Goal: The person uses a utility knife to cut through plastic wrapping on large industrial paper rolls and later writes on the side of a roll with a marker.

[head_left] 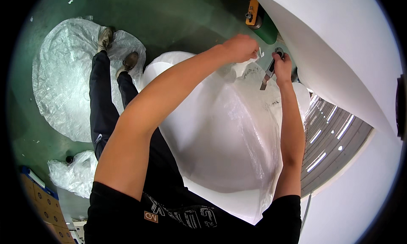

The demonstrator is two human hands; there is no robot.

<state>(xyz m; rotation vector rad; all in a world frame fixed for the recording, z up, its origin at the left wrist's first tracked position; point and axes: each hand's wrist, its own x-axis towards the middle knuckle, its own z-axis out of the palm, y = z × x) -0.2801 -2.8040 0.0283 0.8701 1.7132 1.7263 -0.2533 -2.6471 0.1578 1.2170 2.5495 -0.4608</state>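
Note:
My right hand (282,69) is closed around the grip of a utility knife (270,70), its blade out and pointing down toward clear plastic film (246,116). That film lies loose and wrinkled over a large white roll (190,129) in front of my body. Across the far end of the roll reaches my left arm, and my left hand (242,48) is closed in a pinch. A pale scrap of the film shows at its fingertips, just left of the knife. The blade stands a little apart from my left hand; whether it touches the film is unclear.
To the right rises a big curved white surface (330,36), with a ribbed, shiny panel (326,138) below it. An orange and green device (258,19) stands at the far side. My shoes are on a spread plastic sheet (63,82); bunched film (76,176) and cardboard boxes (48,208) lie nearer.

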